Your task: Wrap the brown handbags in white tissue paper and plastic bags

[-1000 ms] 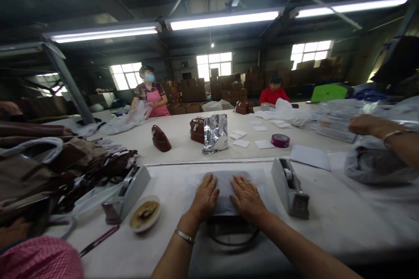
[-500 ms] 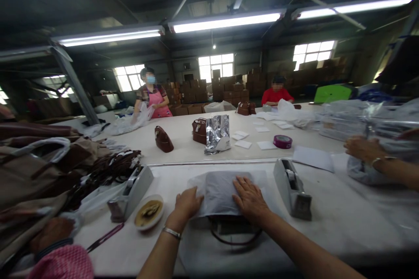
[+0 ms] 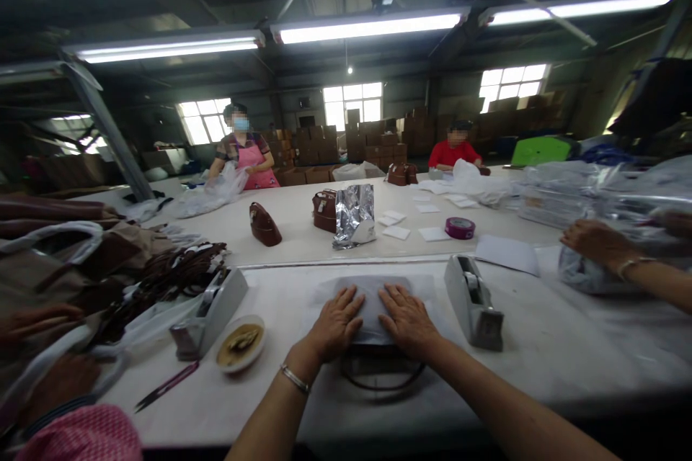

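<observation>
White tissue paper [image 3: 370, 313] lies over a dark bag, whose curved handle [image 3: 383, 387] sticks out toward me at the table's front. My left hand [image 3: 338, 320] rests on the paper's left part, fingers spread. On the right part my right hand [image 3: 408, 320] lies flat, its fingers apart too. Both palms press on top, and neither hand grips anything. Most of the bag is hidden under the paper. A grey tape dispenser [image 3: 208, 313] stands to the left and another dispenser [image 3: 476, 302] to the right.
Nearby lie a bowl [image 3: 241, 343], pink-handled snips [image 3: 169, 383], purple tape [image 3: 459, 228] and a silver foil pouch [image 3: 354, 216]. Brown bags [image 3: 264, 224] stand farther back. Other people's hands work at both sides, beside dark straps [image 3: 173, 277] and plastic-wrapped items [image 3: 567, 194].
My left hand has moved from the paper's left edge onto its top, nearer my right hand. The view has shifted slightly.
</observation>
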Motion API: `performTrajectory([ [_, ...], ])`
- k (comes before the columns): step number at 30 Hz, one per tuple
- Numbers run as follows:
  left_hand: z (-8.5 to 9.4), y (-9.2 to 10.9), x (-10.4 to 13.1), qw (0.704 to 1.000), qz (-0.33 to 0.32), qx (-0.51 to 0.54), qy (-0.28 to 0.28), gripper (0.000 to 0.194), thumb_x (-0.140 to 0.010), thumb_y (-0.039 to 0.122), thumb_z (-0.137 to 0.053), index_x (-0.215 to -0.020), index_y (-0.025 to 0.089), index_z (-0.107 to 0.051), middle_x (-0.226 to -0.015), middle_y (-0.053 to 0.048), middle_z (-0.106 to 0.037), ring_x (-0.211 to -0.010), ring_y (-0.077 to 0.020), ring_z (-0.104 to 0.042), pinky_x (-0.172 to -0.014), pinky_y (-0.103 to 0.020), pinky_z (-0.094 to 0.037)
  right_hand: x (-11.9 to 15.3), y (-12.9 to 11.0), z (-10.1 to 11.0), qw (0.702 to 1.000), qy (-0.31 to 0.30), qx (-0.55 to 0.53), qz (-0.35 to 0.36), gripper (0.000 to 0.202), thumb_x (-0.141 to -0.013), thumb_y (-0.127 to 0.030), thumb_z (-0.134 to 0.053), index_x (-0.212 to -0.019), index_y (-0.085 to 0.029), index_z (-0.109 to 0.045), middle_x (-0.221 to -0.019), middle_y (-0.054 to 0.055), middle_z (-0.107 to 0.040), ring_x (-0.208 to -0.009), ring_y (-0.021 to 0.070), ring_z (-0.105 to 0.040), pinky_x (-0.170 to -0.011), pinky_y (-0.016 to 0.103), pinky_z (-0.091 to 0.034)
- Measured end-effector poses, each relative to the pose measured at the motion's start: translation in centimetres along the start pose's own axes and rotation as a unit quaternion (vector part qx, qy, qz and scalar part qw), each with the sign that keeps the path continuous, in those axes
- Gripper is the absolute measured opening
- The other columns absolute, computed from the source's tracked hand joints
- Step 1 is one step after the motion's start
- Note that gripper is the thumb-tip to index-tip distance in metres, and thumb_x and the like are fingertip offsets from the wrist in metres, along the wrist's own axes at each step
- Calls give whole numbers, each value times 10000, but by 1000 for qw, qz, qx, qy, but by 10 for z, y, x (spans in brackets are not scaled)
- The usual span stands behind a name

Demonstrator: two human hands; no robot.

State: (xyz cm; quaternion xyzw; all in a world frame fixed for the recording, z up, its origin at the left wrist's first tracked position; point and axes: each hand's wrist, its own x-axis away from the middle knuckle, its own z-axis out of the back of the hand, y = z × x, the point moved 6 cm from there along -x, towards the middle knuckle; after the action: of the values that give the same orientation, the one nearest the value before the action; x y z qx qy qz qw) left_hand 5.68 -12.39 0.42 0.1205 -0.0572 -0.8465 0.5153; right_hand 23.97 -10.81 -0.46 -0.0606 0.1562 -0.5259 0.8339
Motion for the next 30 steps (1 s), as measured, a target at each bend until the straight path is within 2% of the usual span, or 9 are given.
performTrajectory([
  [4, 15, -13, 1, 998, 13, -34, 43, 528, -972, 439, -465, -1463, 250, -438, -1563, -147, -412, -1457, -346, -358, -1132, -618, -386, 1, 0, 0, 1000, -3, 9, -3, 577, -974, -452, -390, -1508, -235, -394, -1625, 77, -291, -1491, 337, -259, -1151, 578, -299],
  [6, 25, -6, 3, 995, 26, -41, 82, 477, -961, 356, -490, -1416, 214, -496, -1518, -164, -470, -1454, -370, -353, -1138, -664, -351, 0, 0, 0, 1000, -3, 15, -4, 578, -973, -450, -394, -1507, -230, -395, -1625, 78, -292, -1491, 338, -258, -1148, 579, -304],
  [8, 30, 12, 7, 993, -18, -20, 113, 438, -955, 304, -498, -1381, 206, -528, -1468, -149, -528, -1437, -332, -388, -1164, -608, -361, -1, 0, 1, 1000, -5, 19, -4, 577, -976, -450, -393, -1508, -228, -392, -1624, 81, -296, -1489, 342, -262, -1141, 586, -315],
  [11, 18, 43, 14, 988, -136, 24, 75, 471, -918, 329, -588, -1377, 243, -532, -1468, -124, -533, -1408, -310, -432, -1151, -549, -413, -3, 0, 5, 1000, -5, 17, -2, 563, -979, -428, -397, -1502, -220, -399, -1618, 97, -309, -1485, 353, -270, -1128, 603, -333],
  [13, 5, 50, 18, 985, -163, 31, 43, 510, -888, 309, -638, -1384, 252, -529, -1516, -133, -479, -1437, -339, -386, -1157, -586, -389, 4, -1, 9, 1000, 7, 15, 9, 550, -978, -401, -412, -1485, -190, -428, -1604, 127, -333, -1475, 360, -291, -1125, 594, -347],
  [18, -5, 43, 22, 988, -139, 54, 28, 506, -917, 300, -592, -1414, 265, -504, -1560, -135, -418, -1476, -344, -316, -1182, -612, -328, 77, -9, 9, 984, 101, 32, 140, 531, -941, -314, -499, -1458, -197, -465, -1581, 125, -382, -1476, 323, -302, -1149, 529, -350],
  [23, 7, 48, 26, 987, -140, 66, -34, 994, -680, 717, -721, -1488, 230, -408, -1615, -170, -302, -1502, -421, -211, -1211, -629, -232, 167, -9, -20, 960, 82, 77, 255, 628, -839, -199, -589, -1452, -262, -470, -1582, 71, -390, -1482, 316, -296, -1128, 504, -381],
  [26, 8, 51, 27, 986, -145, 57, -53, 1117, -597, 739, -759, -1510, 230, -366, -1628, -171, -269, -1505, -437, -184, -1211, -633, -217, 179, -3, -23, 963, 102, 83, 236, 592, -835, -179, -586, -1416, -257, -509, -1570, 73, -409, -1471, 310, -321, -1121, 499, -382],
  [30, 6, 53, 27, 989, -134, 31, -56, 1098, -596, 579, -825, -1517, 235, -338, -1639, -154, -250, -1514, -412, -175, -1220, -617, -212, 156, 2, -10, 964, 164, 83, 194, 538, -871, -166, -559, -1404, -233, -520, -1545, 86, -448, -1466, 286, -330, -1131, 468, -349],
])
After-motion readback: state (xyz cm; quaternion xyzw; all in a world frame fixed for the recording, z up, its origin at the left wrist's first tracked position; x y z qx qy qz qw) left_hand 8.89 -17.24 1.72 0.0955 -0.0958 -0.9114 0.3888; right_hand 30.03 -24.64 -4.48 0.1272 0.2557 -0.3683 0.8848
